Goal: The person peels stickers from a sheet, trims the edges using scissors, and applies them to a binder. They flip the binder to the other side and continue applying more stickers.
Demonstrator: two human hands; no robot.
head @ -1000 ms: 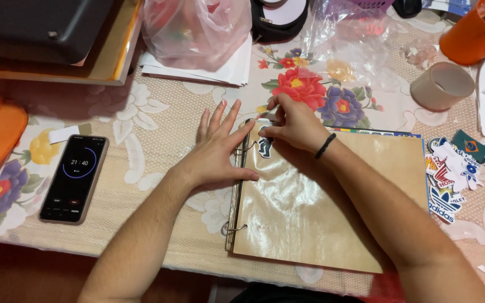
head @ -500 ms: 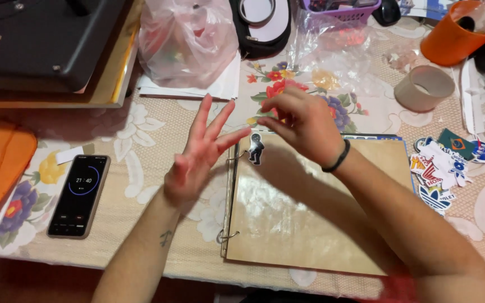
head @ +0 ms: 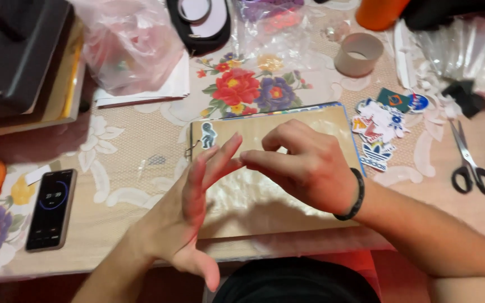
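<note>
While both hands were pressing flat on the page one second ago, they are now lifted above the brown ring-bound album page covered with clear film (head: 287,193), which lies on the worktop (head: 113,224) in front of the person. The left hand (head: 189,216) is open with fingers spread, its fingertips touching those of the right hand (head: 304,163). The right hand has curled fingers, pinched narrow; whether something thin is between them I cannot tell. A small grey figure sticker (head: 207,134) sits at the page's upper left corner. Beside the album lie loose stickers (head: 380,126), black scissors (head: 470,163) and, well to the left, a black phone (head: 51,209).
</note>
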